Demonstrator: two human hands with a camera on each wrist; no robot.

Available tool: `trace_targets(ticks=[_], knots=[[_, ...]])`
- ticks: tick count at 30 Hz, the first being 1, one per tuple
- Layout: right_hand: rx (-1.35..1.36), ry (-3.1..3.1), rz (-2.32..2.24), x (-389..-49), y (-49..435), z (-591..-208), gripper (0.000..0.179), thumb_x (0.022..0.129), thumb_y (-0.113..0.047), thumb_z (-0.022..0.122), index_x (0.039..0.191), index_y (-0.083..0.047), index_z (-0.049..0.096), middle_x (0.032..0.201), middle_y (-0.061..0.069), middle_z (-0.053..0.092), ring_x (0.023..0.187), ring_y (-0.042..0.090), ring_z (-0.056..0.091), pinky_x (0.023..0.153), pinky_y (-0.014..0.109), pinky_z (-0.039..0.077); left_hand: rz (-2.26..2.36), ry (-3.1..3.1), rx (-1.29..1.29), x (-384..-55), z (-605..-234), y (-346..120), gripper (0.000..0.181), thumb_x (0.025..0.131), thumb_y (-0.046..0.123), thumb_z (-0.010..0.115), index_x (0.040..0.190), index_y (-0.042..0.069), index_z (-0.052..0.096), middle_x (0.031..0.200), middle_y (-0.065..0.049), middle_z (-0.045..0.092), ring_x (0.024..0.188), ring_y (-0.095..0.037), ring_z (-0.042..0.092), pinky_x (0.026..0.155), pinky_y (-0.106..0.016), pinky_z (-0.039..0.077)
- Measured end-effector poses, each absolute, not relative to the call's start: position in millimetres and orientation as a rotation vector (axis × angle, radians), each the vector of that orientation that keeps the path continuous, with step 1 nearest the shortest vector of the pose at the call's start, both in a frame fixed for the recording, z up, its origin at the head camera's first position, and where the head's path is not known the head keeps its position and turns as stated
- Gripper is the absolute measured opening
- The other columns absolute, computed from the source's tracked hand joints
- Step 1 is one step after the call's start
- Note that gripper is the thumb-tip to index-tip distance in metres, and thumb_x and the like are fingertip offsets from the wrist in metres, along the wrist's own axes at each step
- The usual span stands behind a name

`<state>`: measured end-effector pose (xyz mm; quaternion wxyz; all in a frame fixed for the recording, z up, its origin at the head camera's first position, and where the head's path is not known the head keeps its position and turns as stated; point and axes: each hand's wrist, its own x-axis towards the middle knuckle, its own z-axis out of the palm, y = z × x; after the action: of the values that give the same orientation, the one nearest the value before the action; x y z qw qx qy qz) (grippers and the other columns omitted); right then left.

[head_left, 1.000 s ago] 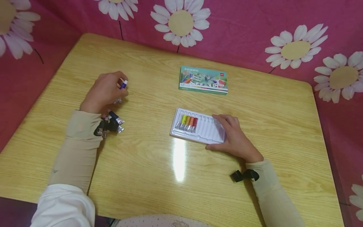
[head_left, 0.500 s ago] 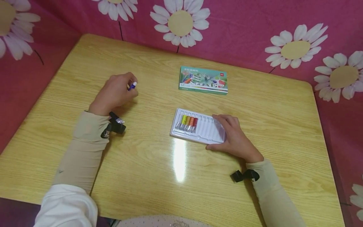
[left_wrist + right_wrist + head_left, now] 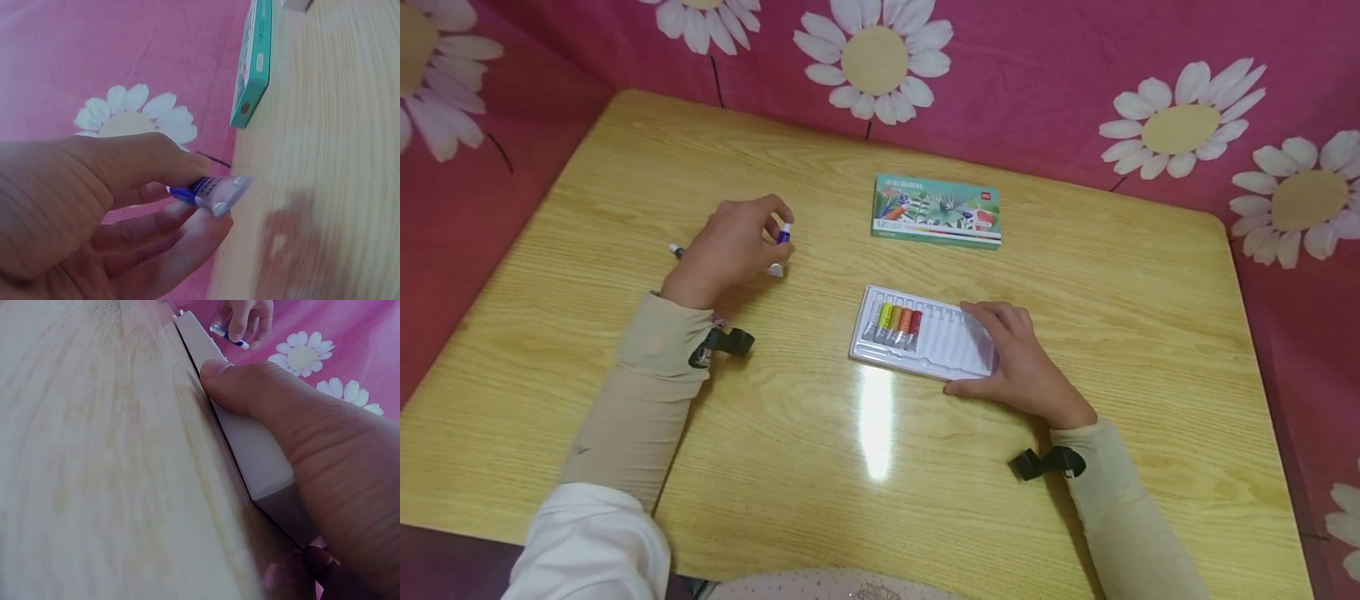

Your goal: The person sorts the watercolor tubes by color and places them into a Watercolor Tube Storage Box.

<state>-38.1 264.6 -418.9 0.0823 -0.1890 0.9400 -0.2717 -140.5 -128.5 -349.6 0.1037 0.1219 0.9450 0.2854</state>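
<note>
In the head view my left hand (image 3: 726, 250) is over the left half of the table, pinching a small blue-purple paint tube (image 3: 784, 235) with a white cap. The left wrist view shows the tube's flat crimped end (image 3: 232, 195) between thumb and fingers. My right hand (image 3: 1018, 362) grips the right end of a white plastic tray (image 3: 951, 342), thumb along its near side. Several paint tubes (image 3: 894, 323), from pale and yellow to orange and dark red, lie side by side in its left slots; the right slots are bare.
A teal printed paint box (image 3: 936, 211) lies behind the tray. Left of my left hand a dark tube (image 3: 677, 251) peeks out; other loose tubes are mostly hidden under the left forearm. A flowered pink cloth (image 3: 1022, 83) hangs along the table's back edge.
My left hand has moved right across the table, carrying the blue-purple paint tube closer to the tray. The right hand and tray have stayed in place.
</note>
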Motion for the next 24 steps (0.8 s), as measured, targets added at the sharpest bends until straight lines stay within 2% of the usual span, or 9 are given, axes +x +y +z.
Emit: trace_targets(ticks=[12,17,24], knots=[[-0.569,2.807,-0.820,-38.8,264.7,-418.7,0.116,0.064,-0.053,0.096,0.159,-0.022,0.038,0.153,0.012,0.040,0.141,0.032,0.031,0.113,0.056,0.038,0.846,2.712,0.331,-138.4,-349.2,-102.2,0.038,0.098,0.018,0.069,0.133,0.007,0.059,0.121,-0.016,0.070,0.104,-0.030,0.064,0.090,-0.041,0.053],[-0.562,2.806,-0.818,-38.5,265.0,-418.4,0.115,0.064,-0.053,0.096,0.159,-0.022,0.038,0.154,0.012,0.039,0.142,0.032,0.031,0.114,0.056,0.039,0.834,2.699,0.350,-138.1,-350.1,-91.4,0.040,0.097,0.018,0.072,0.133,0.008,0.059,0.119,-0.014,0.070,0.101,-0.029,0.062,0.087,-0.039,0.053],[-0.552,2.797,-0.821,-38.8,264.8,-418.4,0.116,0.064,-0.054,0.096,0.159,-0.022,0.037,0.154,0.011,0.039,0.142,0.032,0.031,0.114,0.056,0.039,0.852,2.663,0.393,-137.2,-351.5,-76.1,0.038,0.097,0.020,0.072,0.132,0.009,0.060,0.118,-0.011,0.071,0.109,-0.028,0.055,0.091,-0.039,0.050]])
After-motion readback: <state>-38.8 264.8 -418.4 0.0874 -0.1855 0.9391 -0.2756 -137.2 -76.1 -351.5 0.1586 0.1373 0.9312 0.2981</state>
